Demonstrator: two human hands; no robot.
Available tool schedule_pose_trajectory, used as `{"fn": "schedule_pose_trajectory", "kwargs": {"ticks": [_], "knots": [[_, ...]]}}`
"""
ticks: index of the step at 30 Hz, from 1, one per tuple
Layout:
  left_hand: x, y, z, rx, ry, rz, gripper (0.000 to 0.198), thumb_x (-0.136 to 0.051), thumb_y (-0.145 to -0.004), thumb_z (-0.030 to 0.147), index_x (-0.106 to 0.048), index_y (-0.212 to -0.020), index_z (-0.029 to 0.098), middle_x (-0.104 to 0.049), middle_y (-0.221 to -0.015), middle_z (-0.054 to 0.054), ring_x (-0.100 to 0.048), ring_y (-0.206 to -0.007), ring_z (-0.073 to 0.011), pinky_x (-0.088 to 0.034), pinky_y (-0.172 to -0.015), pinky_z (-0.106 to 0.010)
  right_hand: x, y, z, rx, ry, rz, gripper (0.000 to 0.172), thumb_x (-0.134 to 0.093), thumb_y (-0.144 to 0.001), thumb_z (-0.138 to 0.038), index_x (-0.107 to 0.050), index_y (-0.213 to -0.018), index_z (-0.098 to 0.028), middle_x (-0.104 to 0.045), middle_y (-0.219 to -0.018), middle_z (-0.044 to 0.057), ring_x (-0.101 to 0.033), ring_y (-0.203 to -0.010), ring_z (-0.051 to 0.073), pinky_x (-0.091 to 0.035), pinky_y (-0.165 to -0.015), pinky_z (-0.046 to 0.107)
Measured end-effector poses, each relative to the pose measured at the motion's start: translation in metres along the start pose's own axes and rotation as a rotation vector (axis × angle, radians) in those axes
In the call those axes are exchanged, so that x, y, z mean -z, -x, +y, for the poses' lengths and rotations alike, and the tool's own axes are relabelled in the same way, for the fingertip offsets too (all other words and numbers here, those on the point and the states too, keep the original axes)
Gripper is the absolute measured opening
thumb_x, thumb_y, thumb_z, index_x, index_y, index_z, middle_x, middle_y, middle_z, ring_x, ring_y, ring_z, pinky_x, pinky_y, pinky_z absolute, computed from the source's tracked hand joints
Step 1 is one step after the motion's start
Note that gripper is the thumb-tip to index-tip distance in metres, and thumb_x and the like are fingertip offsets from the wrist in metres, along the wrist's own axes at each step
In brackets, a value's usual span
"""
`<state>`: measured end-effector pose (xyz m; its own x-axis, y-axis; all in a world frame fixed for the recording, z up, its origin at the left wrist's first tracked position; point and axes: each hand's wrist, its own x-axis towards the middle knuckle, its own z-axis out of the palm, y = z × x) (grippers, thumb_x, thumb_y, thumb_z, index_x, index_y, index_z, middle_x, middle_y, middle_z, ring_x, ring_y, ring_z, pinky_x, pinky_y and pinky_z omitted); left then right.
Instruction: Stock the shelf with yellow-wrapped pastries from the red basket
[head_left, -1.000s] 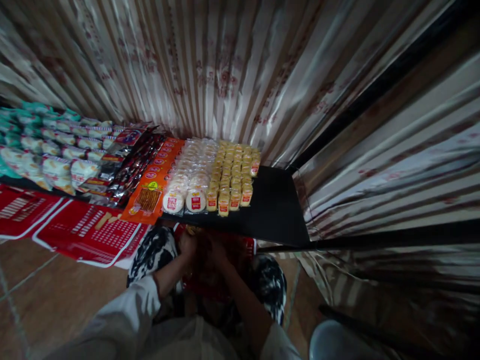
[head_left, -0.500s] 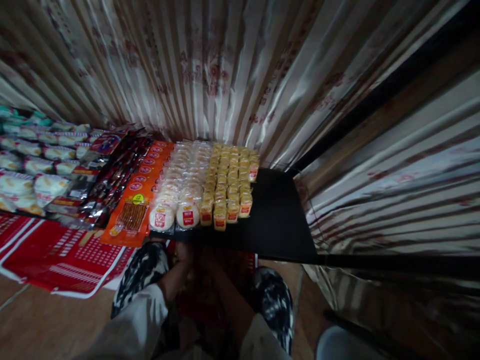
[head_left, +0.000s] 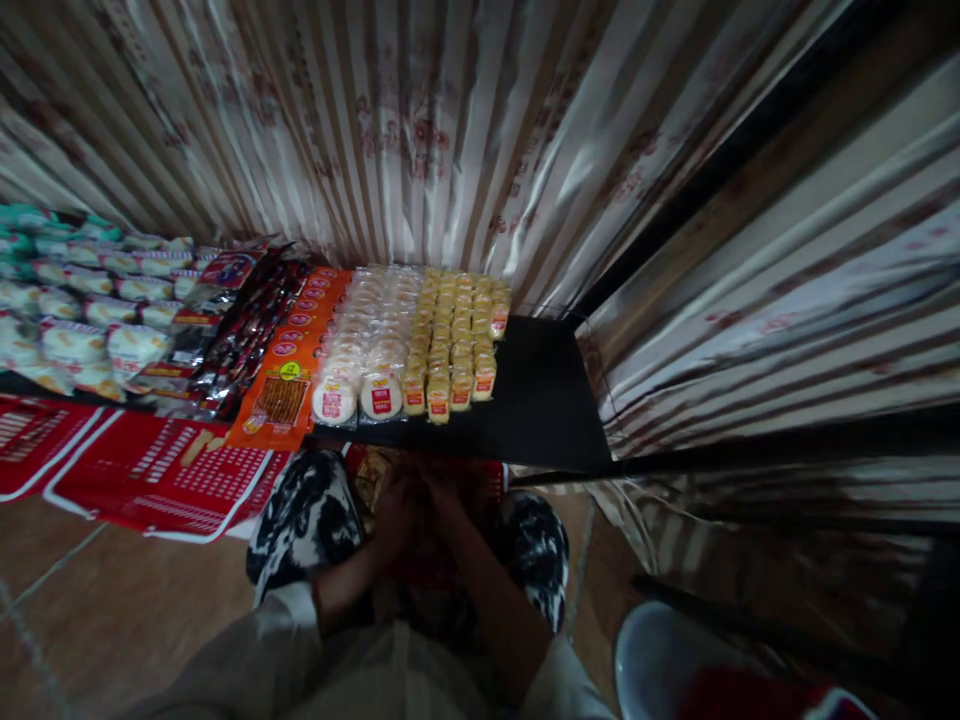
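Observation:
Both my hands are low between my knees, in shadow just under the front edge of a black shelf (head_left: 544, 410). My left hand (head_left: 399, 497) and my right hand (head_left: 442, 497) are close together over a red basket (head_left: 496, 480). Their fingers are too dark to make out, and so is anything in them. Yellowish wrapped pieces (head_left: 370, 478) lie in the basket, beside my left hand. Above them on the shelf stand rows of small yellow packaged cakes (head_left: 457, 350) and round white cakes (head_left: 381, 397) in clear wrap.
Left along the shelf lie orange snack packets (head_left: 283, 395), dark red packets (head_left: 244, 335) and white packets (head_left: 139, 345). A red bag with white edging (head_left: 180, 470) stands below. A striped curtain (head_left: 420, 120) hangs behind. A pale tub (head_left: 637, 650) sits at lower right.
The view has tilted and shifted, so the shelf sits higher. My hands have come out from under the shelf edge toward me and now show more, close together over the basket.

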<state>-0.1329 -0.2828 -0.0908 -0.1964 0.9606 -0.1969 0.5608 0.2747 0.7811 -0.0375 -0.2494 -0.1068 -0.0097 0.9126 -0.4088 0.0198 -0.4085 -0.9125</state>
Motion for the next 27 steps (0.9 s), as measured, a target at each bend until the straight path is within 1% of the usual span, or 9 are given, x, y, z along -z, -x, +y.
{"fn": "schedule_pose_trajectory", "kwargs": {"ticks": [2, 4, 8, 10, 13, 17, 21, 24, 27], "knots": [[0.004, 0.011, 0.008, -0.054, 0.020, -0.025, 0.031, -0.039, -0.074, 0.007, -0.065, -0.084, 0.019, -0.060, -0.103, -0.007, -0.056, -0.098, -0.0184, -0.044, -0.093, -0.035, 0.003, 0.014, -0.008, -0.075, -0.127, -0.006, 0.044, -0.055, -0.069, -0.052, -0.064, -0.092, -0.016, -0.070, -0.089, 0.009, -0.065, -0.083, 0.022, -0.050, -0.079, 0.037], [0.008, 0.018, 0.013, -0.081, 0.044, 0.004, 0.029, -0.039, -0.075, 0.008, -0.064, -0.085, 0.019, -0.061, -0.100, -0.006, -0.056, -0.097, -0.0179, -0.044, -0.093, -0.035, 0.008, 0.028, -0.016, -0.110, -0.241, -0.008, 0.047, -0.062, -0.065, -0.050, -0.064, -0.096, -0.015, -0.070, -0.091, 0.010, -0.064, -0.086, 0.023, -0.049, -0.080, 0.037], [0.013, 0.019, 0.022, 0.035, 0.127, 0.108, 0.024, -0.043, -0.078, 0.016, -0.060, -0.095, 0.017, -0.063, -0.101, -0.008, -0.057, -0.100, -0.0195, -0.043, -0.093, -0.037, 0.023, 0.049, -0.025, -0.103, -0.280, 0.003, 0.054, -0.068, -0.061, -0.049, -0.064, -0.102, -0.015, -0.068, -0.101, 0.011, -0.063, -0.094, 0.025, -0.049, -0.083, 0.038], [0.015, 0.019, 0.030, 0.099, 0.231, 0.040, 0.024, -0.047, -0.078, 0.022, -0.058, -0.099, 0.016, -0.064, -0.101, -0.008, -0.059, -0.097, -0.0195, -0.044, -0.091, -0.036, 0.030, 0.056, -0.026, -0.097, -0.233, -0.002, 0.053, -0.069, -0.060, -0.049, -0.065, -0.101, -0.016, -0.067, -0.105, 0.011, -0.062, -0.096, 0.025, -0.048, -0.086, 0.038], [0.019, 0.021, 0.048, 0.076, 0.340, -0.102, 0.026, -0.052, -0.077, 0.030, -0.058, -0.098, 0.016, -0.067, -0.097, -0.006, -0.062, -0.090, -0.0185, -0.047, -0.084, -0.034, 0.042, 0.064, -0.029, -0.018, -0.167, -0.004, 0.050, -0.068, -0.061, -0.048, -0.065, -0.100, -0.018, -0.066, -0.107, 0.010, -0.061, -0.099, 0.025, -0.046, -0.089, 0.038], [0.027, 0.027, 0.079, 0.011, 0.275, -0.107, 0.022, -0.055, -0.074, 0.026, -0.059, -0.094, 0.017, -0.067, -0.092, -0.005, -0.062, -0.086, -0.0175, -0.047, -0.081, -0.032, 0.061, 0.070, -0.046, 0.176, -0.032, -0.014, 0.037, -0.065, -0.068, -0.042, -0.064, -0.097, -0.020, -0.068, -0.100, 0.007, -0.061, -0.095, 0.023, -0.047, -0.089, 0.038], [0.026, 0.016, 0.111, -0.129, 0.332, -0.152, 0.023, -0.052, -0.076, 0.024, -0.056, -0.097, 0.017, -0.066, -0.091, -0.004, -0.061, -0.075, -0.0136, -0.049, -0.072, -0.027, 0.086, 0.064, -0.071, 0.324, 0.139, 0.082, 0.033, -0.063, -0.070, -0.038, -0.065, -0.099, -0.021, -0.068, -0.100, 0.006, -0.062, -0.093, 0.022, -0.047, -0.088, 0.037], [0.018, -0.006, 0.138, -0.219, 0.308, -0.132, 0.027, -0.050, -0.077, 0.022, -0.055, -0.103, 0.017, -0.064, -0.096, -0.004, -0.058, -0.065, -0.0097, -0.049, -0.067, -0.024, 0.105, 0.047, -0.092, 0.367, 0.183, 0.179, 0.038, -0.064, -0.068, -0.037, -0.065, -0.102, -0.020, -0.067, -0.095, 0.006, -0.062, -0.084, 0.020, -0.051, -0.079, 0.033], [0.010, -0.031, 0.171, -0.280, 0.203, -0.106, 0.032, -0.051, -0.077, 0.018, -0.054, -0.109, 0.018, -0.063, -0.101, -0.004, -0.056, -0.064, -0.0094, -0.050, -0.071, -0.027, 0.122, 0.021, -0.114, 0.410, 0.166, 0.257, 0.043, -0.064, -0.066, -0.039, -0.064, -0.102, -0.016, -0.066, -0.087, 0.006, -0.061, -0.076, 0.018, -0.051, -0.071, 0.030]]}}
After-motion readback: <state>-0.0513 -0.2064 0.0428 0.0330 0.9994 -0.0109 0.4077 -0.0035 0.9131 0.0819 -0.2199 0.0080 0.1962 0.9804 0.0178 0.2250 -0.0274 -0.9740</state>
